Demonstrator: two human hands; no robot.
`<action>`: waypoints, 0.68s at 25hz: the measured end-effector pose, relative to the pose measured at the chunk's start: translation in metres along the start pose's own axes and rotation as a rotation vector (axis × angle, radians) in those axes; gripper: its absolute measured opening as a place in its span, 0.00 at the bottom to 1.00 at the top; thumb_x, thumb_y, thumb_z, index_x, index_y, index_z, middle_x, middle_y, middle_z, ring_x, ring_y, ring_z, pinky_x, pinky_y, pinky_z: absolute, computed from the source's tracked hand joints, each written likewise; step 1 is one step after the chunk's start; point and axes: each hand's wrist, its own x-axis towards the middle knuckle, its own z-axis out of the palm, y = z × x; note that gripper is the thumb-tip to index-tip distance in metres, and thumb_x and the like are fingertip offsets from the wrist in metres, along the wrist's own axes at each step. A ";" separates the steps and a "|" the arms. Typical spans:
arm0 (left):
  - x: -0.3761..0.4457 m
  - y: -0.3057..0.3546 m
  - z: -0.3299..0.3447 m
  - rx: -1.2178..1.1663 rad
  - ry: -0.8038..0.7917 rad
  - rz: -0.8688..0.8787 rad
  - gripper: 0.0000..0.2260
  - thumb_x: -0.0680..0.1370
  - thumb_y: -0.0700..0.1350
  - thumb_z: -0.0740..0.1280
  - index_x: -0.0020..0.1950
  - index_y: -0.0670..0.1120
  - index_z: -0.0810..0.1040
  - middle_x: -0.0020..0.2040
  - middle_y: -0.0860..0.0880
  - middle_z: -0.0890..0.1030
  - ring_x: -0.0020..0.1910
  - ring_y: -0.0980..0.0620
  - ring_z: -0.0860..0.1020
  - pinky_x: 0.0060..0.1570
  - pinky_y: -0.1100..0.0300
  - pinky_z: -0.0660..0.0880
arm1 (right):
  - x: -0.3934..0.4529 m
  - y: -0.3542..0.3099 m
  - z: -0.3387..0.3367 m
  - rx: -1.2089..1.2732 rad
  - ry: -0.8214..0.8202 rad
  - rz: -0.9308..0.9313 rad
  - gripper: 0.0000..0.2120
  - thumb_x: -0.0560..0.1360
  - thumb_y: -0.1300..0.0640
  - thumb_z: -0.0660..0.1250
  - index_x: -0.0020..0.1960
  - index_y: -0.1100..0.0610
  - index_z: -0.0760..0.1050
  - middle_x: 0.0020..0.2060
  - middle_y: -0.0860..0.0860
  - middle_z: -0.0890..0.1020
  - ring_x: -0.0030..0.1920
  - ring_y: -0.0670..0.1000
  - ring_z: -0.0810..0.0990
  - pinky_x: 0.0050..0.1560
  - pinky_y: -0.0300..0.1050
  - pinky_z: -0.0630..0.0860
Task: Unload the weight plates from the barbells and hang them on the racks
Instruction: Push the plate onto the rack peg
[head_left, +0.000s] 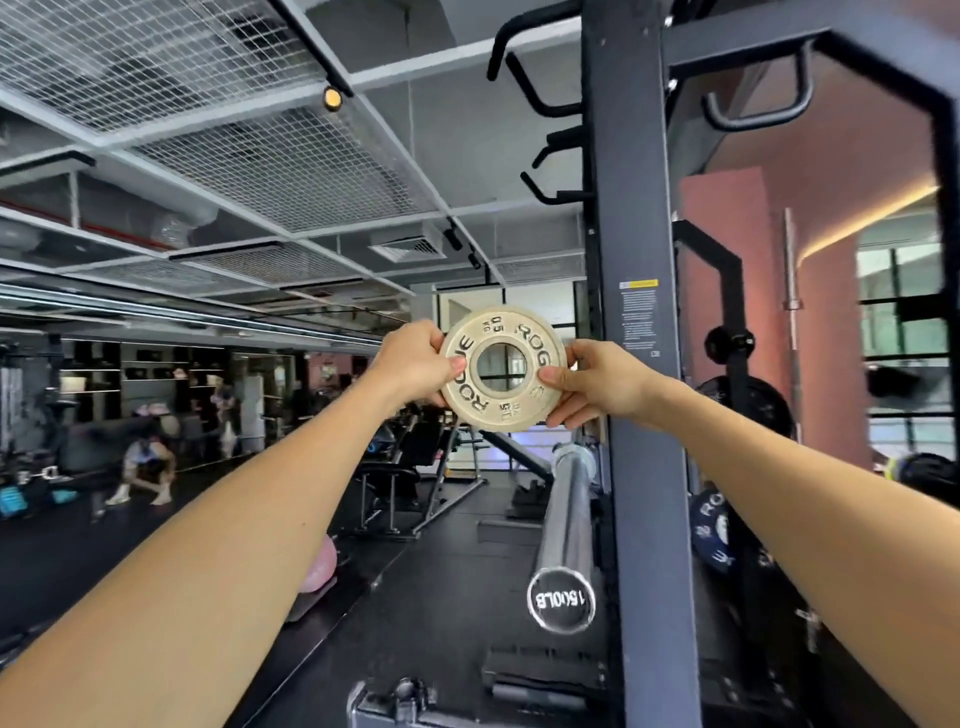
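Left hand (415, 364) and right hand (587, 384) pinch the small plate (501, 410) upright, face toward the camera.

Fingers of both hands hidden behind the small plate (503, 368); blurred people in the background (145, 467)

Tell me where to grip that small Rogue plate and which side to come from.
Grip the small plate by its outer rim, from left and right at once. It is a thin flat disc held upright facing the camera, so only its edges offer purchase. The left hand and right hand pinch it so, leaving the hole free.
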 end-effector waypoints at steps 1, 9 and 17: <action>-0.008 0.001 -0.004 -0.012 -0.020 0.012 0.06 0.77 0.40 0.69 0.45 0.46 0.72 0.43 0.44 0.83 0.35 0.48 0.84 0.36 0.55 0.82 | -0.013 -0.007 0.004 -0.019 0.019 0.015 0.09 0.79 0.56 0.64 0.54 0.60 0.69 0.42 0.63 0.82 0.39 0.60 0.83 0.41 0.51 0.82; -0.090 0.005 -0.029 -0.178 -0.152 0.073 0.07 0.77 0.39 0.69 0.43 0.46 0.72 0.45 0.43 0.82 0.37 0.47 0.84 0.38 0.52 0.83 | -0.123 -0.053 0.033 -0.110 0.144 0.133 0.15 0.78 0.55 0.66 0.58 0.64 0.69 0.42 0.63 0.83 0.38 0.59 0.85 0.40 0.51 0.84; -0.163 -0.008 -0.012 -0.214 -0.283 0.039 0.07 0.77 0.40 0.69 0.48 0.44 0.71 0.47 0.42 0.82 0.36 0.46 0.85 0.38 0.50 0.83 | -0.204 -0.036 0.060 -0.088 0.190 0.245 0.12 0.77 0.55 0.67 0.52 0.62 0.69 0.40 0.61 0.84 0.37 0.59 0.85 0.36 0.49 0.83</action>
